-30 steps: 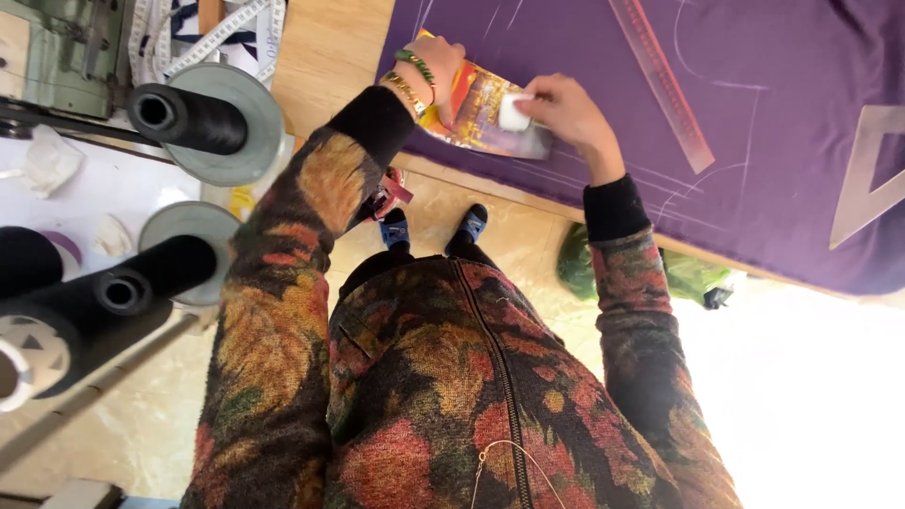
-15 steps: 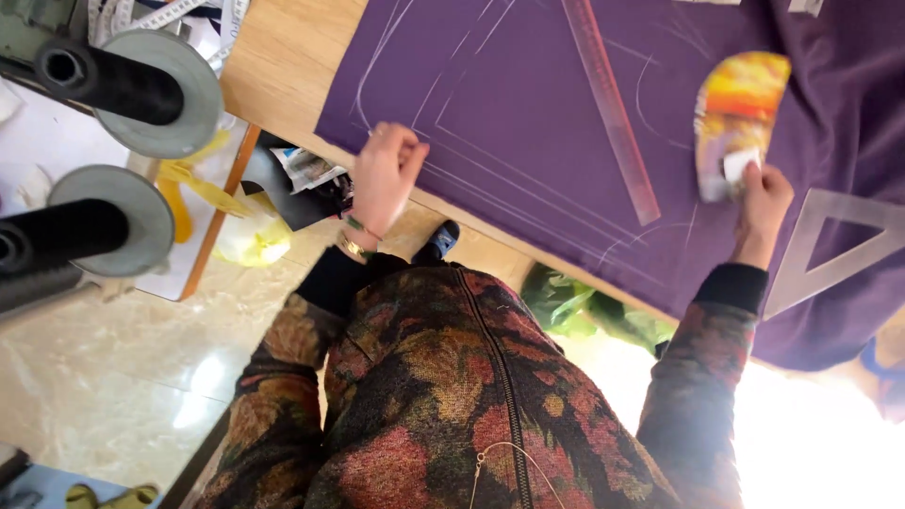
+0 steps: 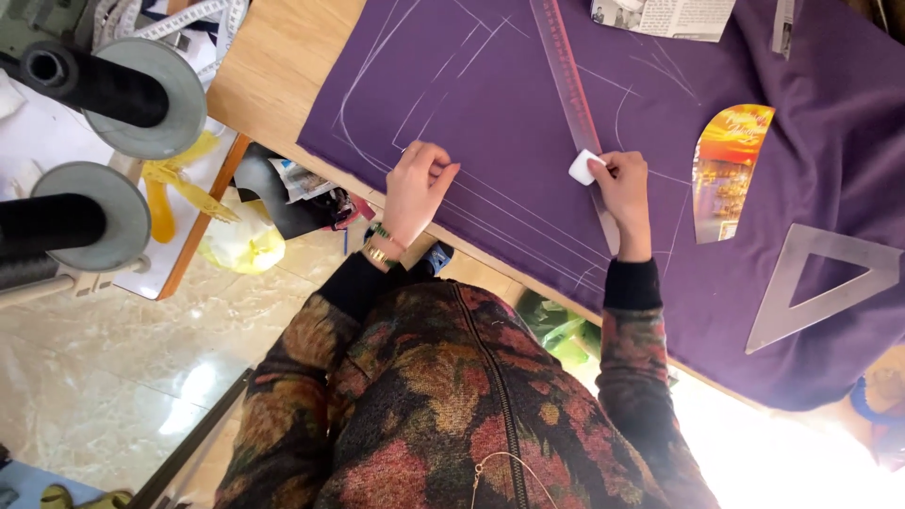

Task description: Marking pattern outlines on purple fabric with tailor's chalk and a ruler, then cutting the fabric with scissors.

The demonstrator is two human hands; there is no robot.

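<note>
1. The worktop (image 3: 273, 66) is pale wood and shows bare only at its 10 o'clock corner; the rest lies under the cloth, so you have a firm flat backing for marking.

2. The purple fabric (image 3: 490, 104) is spread smooth across the worktop, its near edge hanging toward you at 6 o'clock. White chalk lines already cross it, both straight and curved.

3. The clear triangle set square (image 3: 801, 311) rests at 4 o'clock on the cloth, well apart from your hands, parked within reach.

4. The long transparent ruler (image 3: 570, 85) runs from 12 o'clock down to your right hand, laid along a chalked line so it gives a straight edge.

5. The orange curved template (image 3: 726, 170) lies flat just at 3 o'clock of your right hand, not touched.

6. Your left hand (image 3: 415, 188) lies on the fabric at 9 o'clock of the ruler, fingers curled loosely and holding nothing; it seems to keep the cloth from shifting.

7. Your right hand (image 3: 622, 188) sits over the ruler's lower end, thumb and fingers pressed together on the chalk.

8. The white tailor's chalk (image 3: 584, 167) is pinched at your right fingertips, touching the ruler's edge near the middle of the cloth.
</note>
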